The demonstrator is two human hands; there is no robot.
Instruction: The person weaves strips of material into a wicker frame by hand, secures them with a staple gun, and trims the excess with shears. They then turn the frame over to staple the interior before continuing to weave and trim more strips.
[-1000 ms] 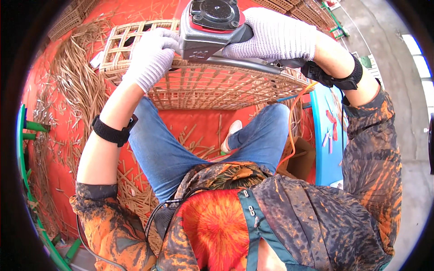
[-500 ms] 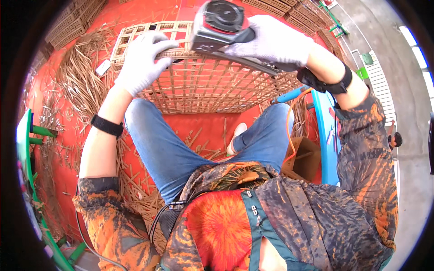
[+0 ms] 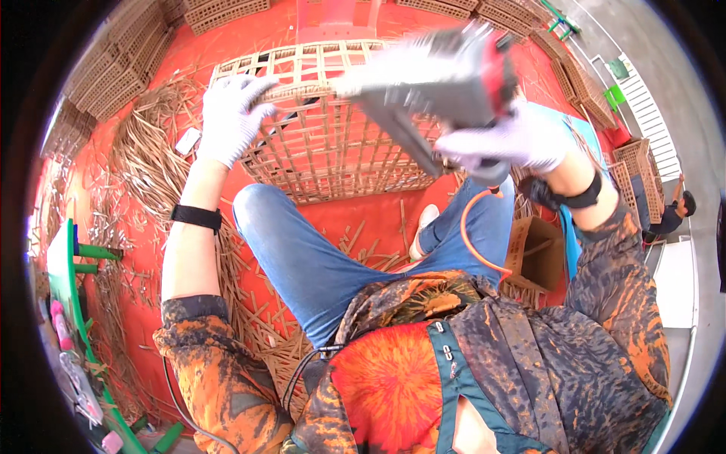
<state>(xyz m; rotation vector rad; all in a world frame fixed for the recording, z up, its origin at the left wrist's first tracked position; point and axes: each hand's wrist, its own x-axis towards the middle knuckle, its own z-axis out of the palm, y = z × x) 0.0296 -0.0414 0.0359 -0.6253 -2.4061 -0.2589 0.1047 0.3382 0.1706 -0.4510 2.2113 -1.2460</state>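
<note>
One pneumatic staple gun (image 3: 461, 91), motion-blurred, gripped in the gloved right hand (image 3: 514, 144), orange air hose (image 3: 463, 227) attached. Since the earlier views it has been swung right and tilted; contact with the basket is no longer evident, so work at the rim appears paused. One open-weave wicker basket (image 3: 302, 91): left end touched by the gloved left hand (image 3: 229, 117), finger closure not determinable; wall extended rightward between the hands, which are held well apart.
</note>
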